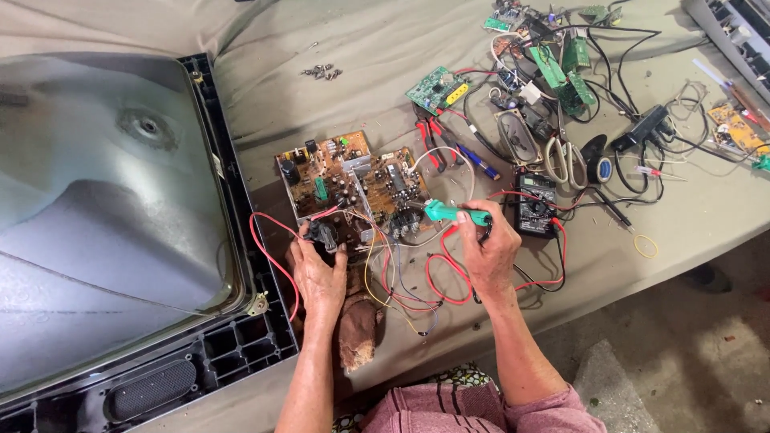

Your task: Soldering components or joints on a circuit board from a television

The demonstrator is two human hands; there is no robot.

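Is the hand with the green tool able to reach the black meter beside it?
Probably yes. The right hand holds the green tool, and the black meter lies just beside it on the cloth. Only loose red wires lie between them.

Matt cloth table cover point(361, 48); glossy green plastic soldering-iron handle point(457, 213).

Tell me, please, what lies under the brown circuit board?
Under the brown circuit board shows grey-green table cloth, with red wires trailing out; whatever lies directly beneath is covered.
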